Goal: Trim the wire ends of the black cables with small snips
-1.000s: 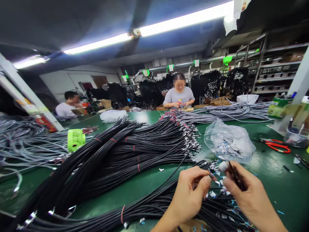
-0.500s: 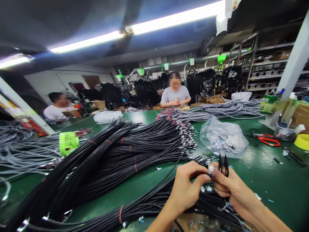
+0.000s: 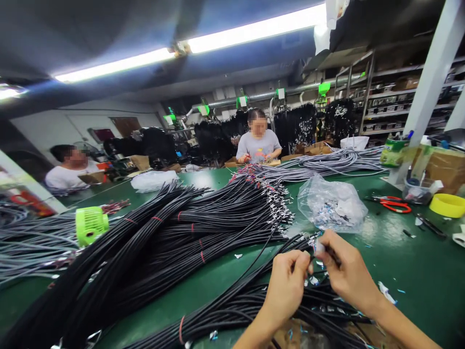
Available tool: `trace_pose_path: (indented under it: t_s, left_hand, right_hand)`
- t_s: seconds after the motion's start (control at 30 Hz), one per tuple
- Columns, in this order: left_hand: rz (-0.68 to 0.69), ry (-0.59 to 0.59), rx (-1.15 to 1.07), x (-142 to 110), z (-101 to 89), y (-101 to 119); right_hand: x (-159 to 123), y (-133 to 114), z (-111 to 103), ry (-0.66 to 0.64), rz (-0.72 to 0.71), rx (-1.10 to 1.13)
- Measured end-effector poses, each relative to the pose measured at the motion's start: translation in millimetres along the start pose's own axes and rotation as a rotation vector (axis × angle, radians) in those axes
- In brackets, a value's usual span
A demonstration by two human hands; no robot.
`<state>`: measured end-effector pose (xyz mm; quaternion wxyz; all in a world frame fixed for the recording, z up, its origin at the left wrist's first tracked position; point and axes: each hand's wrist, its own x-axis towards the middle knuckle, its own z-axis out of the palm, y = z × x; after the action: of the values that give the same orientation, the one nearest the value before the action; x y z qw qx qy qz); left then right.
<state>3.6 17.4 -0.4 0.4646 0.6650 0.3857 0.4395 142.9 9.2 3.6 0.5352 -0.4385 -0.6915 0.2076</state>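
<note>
My left hand (image 3: 286,286) pinches the end of a thin black cable (image 3: 254,259) between thumb and fingers, low in the view and right of centre. My right hand (image 3: 348,276) meets it fingertip to fingertip, with small black snips (image 3: 332,252) tucked in its grip and a white cover on one fingertip. Both hands hover over a near bundle of black cables (image 3: 225,310) with stripped ends. Small white and blue scraps lie on the green table (image 3: 417,271) around them.
Large tied bundles of black cables (image 3: 174,228) fill the middle. A clear plastic bag of small parts (image 3: 332,206) sits beyond my hands, with red scissors (image 3: 394,204) and a yellow bowl (image 3: 446,204) to the right. A green fan (image 3: 90,224) stands at left. Two people sit across the table.
My view has shifted right. The snips, which stood up above my right hand half a second ago, are now folded down into it, and both hands stay joined at the cable end.
</note>
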Motion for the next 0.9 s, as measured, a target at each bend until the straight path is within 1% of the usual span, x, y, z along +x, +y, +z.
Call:
trace_pose_path:
  t_s: [0.07, 0.1, 0.17, 0.2, 0.23, 0.27, 0.3, 0.37, 0.43, 0.53, 0.63, 0.7, 0.8, 0.83, 0.9]
  left_hand:
    - [-0.008, -0.018, -0.017, -2, 0.8, 2]
    - [0.006, -0.010, -0.014, -4, 1.4, 3]
    - [0.043, 0.033, 0.004, -8, 2.5, 5]
    - [0.060, 0.053, 0.014, -9, 2.8, 6]
    - [0.072, 0.073, 0.023, -10, 3.1, 6]
    - [0.079, 0.093, 0.030, -10, 3.4, 6]
    - [0.084, 0.107, 0.035, -10, 3.8, 5]
    - [0.109, 0.126, 0.051, -10, 4.6, 4]
    - [0.153, 0.145, 0.089, -10, 5.3, 4]
    - [0.225, 0.177, 0.171, -11, 5.0, 4]
    - [0.262, 0.195, 0.209, -10, 3.3, 4]
    - [0.273, 0.195, 0.224, -10, 2.2, 4]
    - [0.293, 0.196, 0.263, -9, 1.7, 4]
    - [0.295, 0.195, 0.270, -10, 1.7, 4]
    - [0.284, 0.188, 0.266, -9, 1.2, 4]
  right_hand:
    - [3, 4, -9, 0.130, -0.084, -0.124]
    - [5, 6, -15, 0.201, -0.088, -0.162]
    - [10, 11, -29, 0.359, -0.038, -0.209]
    - [12, 12, -34, 0.405, -0.024, -0.218]
    - [13, 12, -38, 0.405, 0.001, -0.213]
    - [13, 11, -40, 0.353, 0.014, -0.207]
    - [13, 9, -39, 0.255, 0.010, -0.196]
    - [11, 3, -33, 0.004, 0.002, -0.153]
    - [8, -2, -26, -0.100, 0.032, -0.112]
    - [7, -4, -21, -0.101, 0.086, -0.079]
    - [7, -3, -21, -0.116, 0.078, -0.105]
    - [5, -2, -21, -0.095, 0.017, -0.171]
    - [2, -2, -18, -0.028, -0.151, -0.250]
    - [2, -2, -18, -0.014, -0.187, -0.256]
    - [0, -3, -17, -0.017, -0.170, -0.235]
